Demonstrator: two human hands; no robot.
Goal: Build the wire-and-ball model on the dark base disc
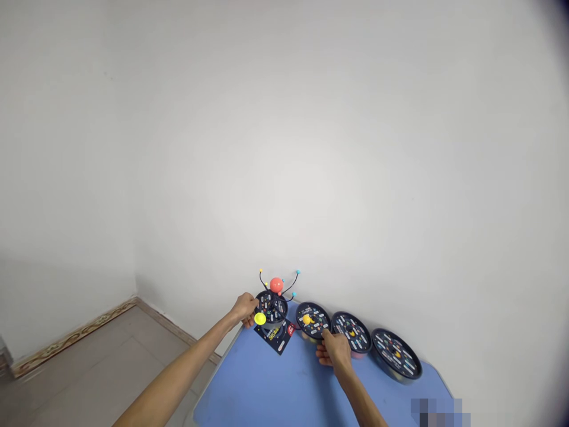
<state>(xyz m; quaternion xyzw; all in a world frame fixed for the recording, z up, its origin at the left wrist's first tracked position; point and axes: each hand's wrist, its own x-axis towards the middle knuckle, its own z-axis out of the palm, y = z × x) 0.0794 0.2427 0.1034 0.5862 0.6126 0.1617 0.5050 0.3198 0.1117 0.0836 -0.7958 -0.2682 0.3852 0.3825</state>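
Observation:
My left hand [246, 309] is closed at the left rim of a round, black-topped container [278, 309]. A red ball [276, 285] and thin curved arms with small coloured balls stand up from this container. Just right of my left fingers shows a yellow-green dish-shaped piece [260, 319]. My right hand [334, 349] pinches the near rim of a second round container [317, 313], thumb on top and fingers curled below. A yellow-orange ball [306, 319] sits on that container's printed top. Under the first container lies a dark printed card [281, 344].
Two more round, black-topped containers, one in the middle [351, 331] and a larger one [396, 354], stand in a row to the right. All rest on a blue table [267, 391] against a pale wall [284, 148]. Tiled floor [89, 379] lies to the left.

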